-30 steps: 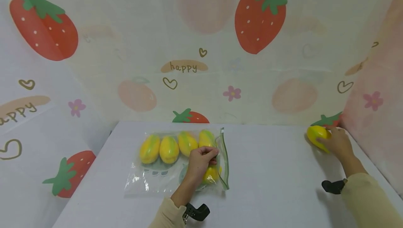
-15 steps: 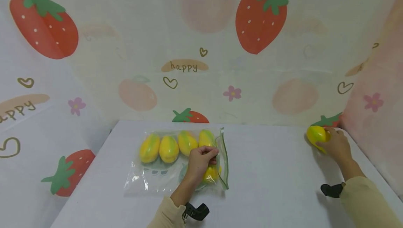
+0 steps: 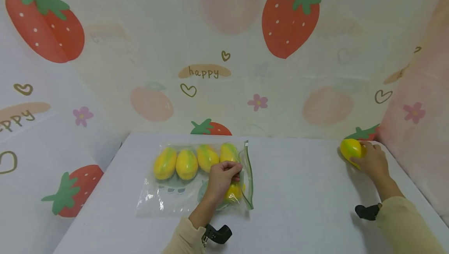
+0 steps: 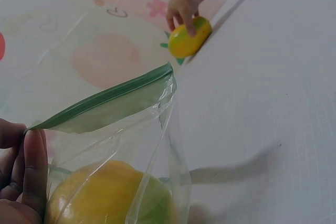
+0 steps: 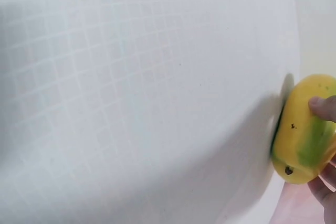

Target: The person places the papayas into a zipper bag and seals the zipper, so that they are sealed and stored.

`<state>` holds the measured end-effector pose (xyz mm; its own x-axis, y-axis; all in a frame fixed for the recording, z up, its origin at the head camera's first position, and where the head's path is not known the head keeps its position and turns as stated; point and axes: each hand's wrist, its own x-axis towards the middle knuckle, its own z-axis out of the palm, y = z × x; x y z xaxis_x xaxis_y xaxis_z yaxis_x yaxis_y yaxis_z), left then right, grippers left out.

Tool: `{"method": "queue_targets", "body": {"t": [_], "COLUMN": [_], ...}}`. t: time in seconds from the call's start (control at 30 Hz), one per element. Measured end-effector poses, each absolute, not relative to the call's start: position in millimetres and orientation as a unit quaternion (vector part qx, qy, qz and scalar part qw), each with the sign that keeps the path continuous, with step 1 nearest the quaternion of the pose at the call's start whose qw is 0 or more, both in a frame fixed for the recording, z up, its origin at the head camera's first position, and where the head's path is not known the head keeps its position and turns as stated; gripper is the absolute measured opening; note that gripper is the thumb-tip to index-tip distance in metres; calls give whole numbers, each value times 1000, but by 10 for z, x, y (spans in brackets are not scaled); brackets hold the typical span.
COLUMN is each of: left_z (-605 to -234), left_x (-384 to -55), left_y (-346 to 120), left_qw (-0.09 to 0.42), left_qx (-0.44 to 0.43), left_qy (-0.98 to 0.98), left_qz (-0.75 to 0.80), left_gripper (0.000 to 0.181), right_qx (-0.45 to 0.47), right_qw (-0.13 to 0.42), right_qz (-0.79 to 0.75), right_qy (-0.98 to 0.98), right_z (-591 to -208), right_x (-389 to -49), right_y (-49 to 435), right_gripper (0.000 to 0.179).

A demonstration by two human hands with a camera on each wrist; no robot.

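Note:
My left hand pinches the mouth of a clear zip bag, near its green zip strip. Inside the bag lie several yellow papayas with green streaks; one papaya shows in the upper row, and another papaya sits just behind the mouth. At the table's far right corner, my right hand grips a loose papaya between thumb and fingers. That papaya lies right at the tabletop, its dark end spot visible in the right wrist view. The bag's mouth faces right, toward it.
A white table carries everything. Behind it rises a cloth backdrop printed with strawberries, hearts and flowers, and a pink side wall stands close beyond the right hand. Each wrist bears a black camera mount.
The head view has shifted slightly. Both hands stay almost in place, the left at the bag's mouth and the right on the loose papaya.

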<state>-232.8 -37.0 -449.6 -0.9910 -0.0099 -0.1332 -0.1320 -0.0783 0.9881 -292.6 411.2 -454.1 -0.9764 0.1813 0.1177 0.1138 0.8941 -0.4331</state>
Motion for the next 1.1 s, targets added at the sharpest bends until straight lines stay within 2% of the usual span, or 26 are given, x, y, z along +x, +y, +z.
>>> {"method": "queue_targets", "body": {"t": [0.23, 0.57, 0.93, 1.1], "left_z": [-4474, -4505, -4481, -4485], "left_x": [-2330, -2354, -2322, -2320], "left_y": [-382, -384, -377, -380], "left_qw": [39, 46, 43, 44], "left_qx": [-50, -53, -48, -46], "left_qy": [676, 677, 679, 678], "left_qz": [734, 732, 731, 733], "left_gripper": [22, 20, 22, 23], "right_qx": [-81, -68, -77, -56], "right_qw": [67, 80, 49, 64], "right_qz": [215, 206, 229, 252], "right_qy": [-971, -973, -969, -964], "right_z": [-4520, -4552, -4514, -4533], "right_x": [-2947, -2949, -2941, -2953], "right_y": [4086, 4113, 4145, 4088], "right_gripper": [68, 67, 72, 70]}}
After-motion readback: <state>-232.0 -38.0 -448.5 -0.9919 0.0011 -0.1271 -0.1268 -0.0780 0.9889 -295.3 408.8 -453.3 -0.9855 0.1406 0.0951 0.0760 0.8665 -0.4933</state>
